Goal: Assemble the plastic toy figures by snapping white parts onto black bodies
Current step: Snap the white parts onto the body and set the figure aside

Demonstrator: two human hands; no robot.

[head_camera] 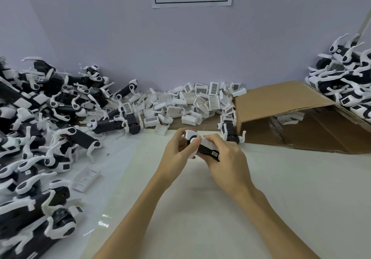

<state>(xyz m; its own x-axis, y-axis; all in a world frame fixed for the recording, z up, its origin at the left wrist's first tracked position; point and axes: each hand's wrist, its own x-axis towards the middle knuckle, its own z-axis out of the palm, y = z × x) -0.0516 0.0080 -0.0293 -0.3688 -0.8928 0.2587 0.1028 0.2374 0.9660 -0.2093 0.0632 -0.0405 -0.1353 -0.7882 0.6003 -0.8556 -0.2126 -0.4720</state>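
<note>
Above the middle of the table both my hands hold one toy figure [207,150], a black body with white parts on it. My left hand [177,149] grips its left end, thumb on the round white joint. My right hand [225,155] curls over the top, fingers on a white cover piece; the black end with a small label sticks out below the palm. A heap of loose white covers [192,104] lies behind the hands along the wall.
A big pile of black-and-white figures [40,130] fills the left side. A second pile of figures [345,78] sits at the far right above an opened cardboard box [285,106]. One figure [230,132] stands by the box. A single white cover [86,178] lies left of my forearm.
</note>
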